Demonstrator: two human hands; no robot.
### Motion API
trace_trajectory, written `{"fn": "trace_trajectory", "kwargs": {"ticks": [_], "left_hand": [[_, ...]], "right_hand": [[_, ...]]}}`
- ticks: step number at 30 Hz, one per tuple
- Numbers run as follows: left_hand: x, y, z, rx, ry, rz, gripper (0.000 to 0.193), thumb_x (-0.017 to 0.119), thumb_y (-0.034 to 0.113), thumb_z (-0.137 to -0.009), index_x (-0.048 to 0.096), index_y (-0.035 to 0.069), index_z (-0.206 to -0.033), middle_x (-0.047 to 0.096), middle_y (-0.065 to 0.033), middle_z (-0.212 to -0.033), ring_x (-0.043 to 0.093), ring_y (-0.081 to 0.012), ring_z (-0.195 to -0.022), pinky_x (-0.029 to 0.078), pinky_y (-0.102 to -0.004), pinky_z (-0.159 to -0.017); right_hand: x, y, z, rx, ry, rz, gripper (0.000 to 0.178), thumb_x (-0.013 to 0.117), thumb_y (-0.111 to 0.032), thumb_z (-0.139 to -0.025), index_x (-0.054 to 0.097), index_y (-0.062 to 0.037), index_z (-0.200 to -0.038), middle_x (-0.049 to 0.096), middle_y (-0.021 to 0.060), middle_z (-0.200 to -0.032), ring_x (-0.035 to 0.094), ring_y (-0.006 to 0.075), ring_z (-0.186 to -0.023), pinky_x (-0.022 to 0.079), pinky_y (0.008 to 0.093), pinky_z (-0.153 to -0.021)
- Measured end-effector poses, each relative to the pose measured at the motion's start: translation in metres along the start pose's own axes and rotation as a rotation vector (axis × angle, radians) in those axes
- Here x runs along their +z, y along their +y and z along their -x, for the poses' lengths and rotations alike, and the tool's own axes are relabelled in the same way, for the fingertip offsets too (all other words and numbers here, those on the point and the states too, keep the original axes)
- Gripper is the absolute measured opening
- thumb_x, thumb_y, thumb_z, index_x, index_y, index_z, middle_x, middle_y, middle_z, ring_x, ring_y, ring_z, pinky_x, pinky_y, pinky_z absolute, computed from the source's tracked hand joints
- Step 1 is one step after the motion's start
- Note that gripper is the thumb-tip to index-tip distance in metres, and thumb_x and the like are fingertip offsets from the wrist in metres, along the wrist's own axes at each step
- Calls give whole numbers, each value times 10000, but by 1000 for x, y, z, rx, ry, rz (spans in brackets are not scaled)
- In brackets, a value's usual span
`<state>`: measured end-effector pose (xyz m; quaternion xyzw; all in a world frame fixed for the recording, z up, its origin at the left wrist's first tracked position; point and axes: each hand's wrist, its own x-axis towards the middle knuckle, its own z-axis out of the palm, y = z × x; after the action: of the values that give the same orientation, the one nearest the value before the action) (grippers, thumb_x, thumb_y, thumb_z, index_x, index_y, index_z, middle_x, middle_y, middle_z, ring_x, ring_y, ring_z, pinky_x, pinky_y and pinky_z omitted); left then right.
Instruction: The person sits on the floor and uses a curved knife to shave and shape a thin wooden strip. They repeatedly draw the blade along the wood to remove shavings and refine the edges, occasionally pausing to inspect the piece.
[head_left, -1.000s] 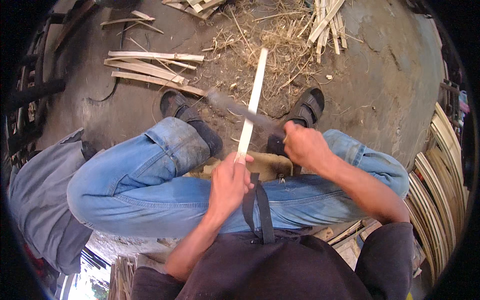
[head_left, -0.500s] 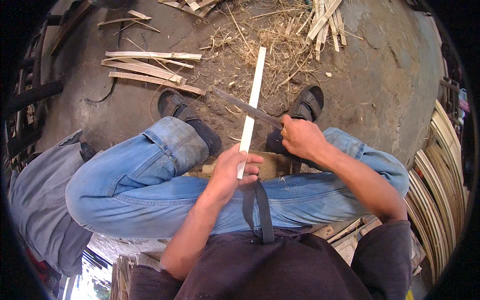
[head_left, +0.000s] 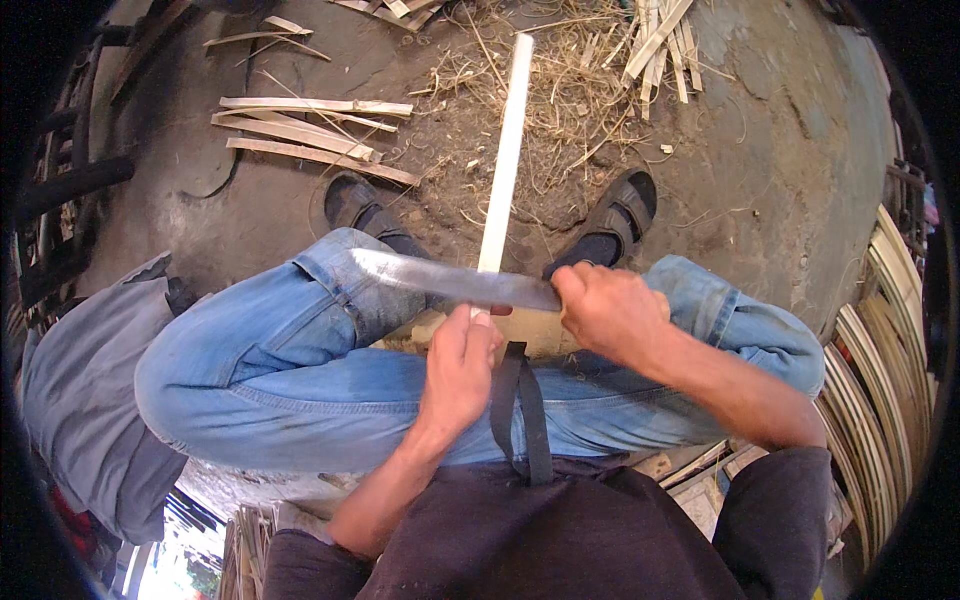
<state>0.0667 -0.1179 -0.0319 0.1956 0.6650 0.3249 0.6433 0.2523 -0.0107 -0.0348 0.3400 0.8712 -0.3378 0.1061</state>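
The pale bamboo strip (head_left: 504,150) runs from the centre of the frame up toward the top edge, its near end pinned under the left hand (head_left: 458,372), whose grip is closed around it just below the blade. A long knife (head_left: 450,282) lies flat across the strip at centre, its tip pointing toward the left of the frame; the right hand (head_left: 610,312) is clamped on the handle end, right of centre. Both rest over the person's knees in blue jeans (head_left: 270,360).

To do this shaving stroke well, I judge the blade should stay at a shallow angle, pushed away from the body along the strip, with the left thumb kept behind the edge. Dry shavings (head_left: 540,90) and split slats (head_left: 300,130) lie on the floor (head_left: 780,170) at the top, sandalled feet (head_left: 620,215) below them.
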Motion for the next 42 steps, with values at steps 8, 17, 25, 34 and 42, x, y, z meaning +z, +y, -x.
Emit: {"fn": "trace_trajectory", "kwargs": {"ticks": [8, 17, 25, 34, 42], "left_hand": [[2, 7, 13, -1, -24, 54, 266, 402, 214, -1015, 565, 37, -1129, 429, 51, -714, 333, -15, -545, 280, -189, -454], [3, 6, 16, 80, -2, -50, 280, 402, 201, -1008, 577, 19, -1128, 455, 30, -687, 375, -43, -558, 322, -231, -485], [4, 10, 23, 60, -32, -35, 287, 408, 234, -1017, 586, 41, -1132, 453, 46, -705, 376, -28, -550, 314, -207, -464], [3, 17, 17, 57, -114, 34, 276, 392, 200, -1019, 569, 30, -1145, 432, 54, -691, 346, -22, -521, 297, -201, -456], [1, 17, 30, 69, -111, -10, 288, 392, 200, -1019, 575, 23, -1153, 449, 44, -687, 368, -21, -526, 304, -200, -451]], "right_hand": [[-7, 9, -5, 128, 119, 46, 158, 590, -125, -814, 492, -30, -893, 613, 158, -770, 665, 338, -665, 545, 450, -562], [-17, -17, 11, -30, -29, 30, 165, 588, -136, -817, 502, -24, -903, 617, 164, -771, 672, 345, -699, 545, 447, -570], [-19, -7, 7, -74, 60, 137, 137, 580, -109, -834, 509, -19, -909, 630, 179, -802, 671, 372, -732, 544, 477, -580], [-28, 17, -7, 34, 186, 199, 92, 570, -106, -814, 516, -42, -850, 615, 152, -741, 665, 333, -670, 541, 445, -562], [-44, 40, -11, 211, 231, 127, 137, 586, -107, -813, 502, -28, -887, 627, 174, -746, 655, 382, -675, 536, 490, -601]]}}
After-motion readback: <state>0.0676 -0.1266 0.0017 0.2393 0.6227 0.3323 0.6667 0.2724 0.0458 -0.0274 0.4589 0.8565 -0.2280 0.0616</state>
